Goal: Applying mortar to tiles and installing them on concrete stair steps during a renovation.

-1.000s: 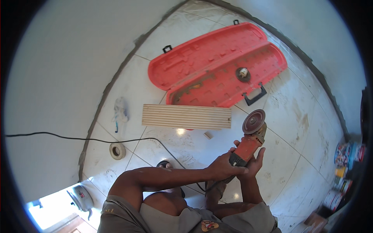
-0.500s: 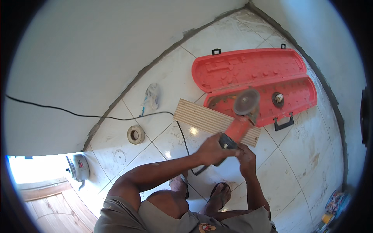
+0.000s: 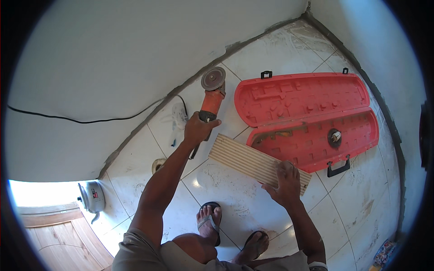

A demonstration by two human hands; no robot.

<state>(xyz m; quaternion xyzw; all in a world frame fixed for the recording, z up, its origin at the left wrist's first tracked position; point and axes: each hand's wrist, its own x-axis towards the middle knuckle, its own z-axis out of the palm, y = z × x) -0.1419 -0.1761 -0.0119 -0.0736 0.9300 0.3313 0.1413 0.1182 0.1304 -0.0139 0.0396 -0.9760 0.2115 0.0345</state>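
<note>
I see the left hand (image 3: 197, 129) closed around an orange-black angle grinder (image 3: 211, 102) with round brown disc (image 3: 213, 79); right hand (image 3: 286, 184) touches the pale ribbed wooden board (image 3: 244, 156), grip unclear.

Floor (image 3: 226, 192) open between board (image 3: 244, 156) and feet (image 3: 209, 228), room to pass. Beyond board, red case (image 3: 312, 98) in the way. Left of grinder (image 3: 211, 103): wall (image 3: 113, 58), cord (image 3: 90, 121).

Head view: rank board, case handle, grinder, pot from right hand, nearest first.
1. Board: beneath the right hand.
2. Case handle: to its right.
3. Grinder: upper left, in the left hand.
4. Pot: far left.
</note>
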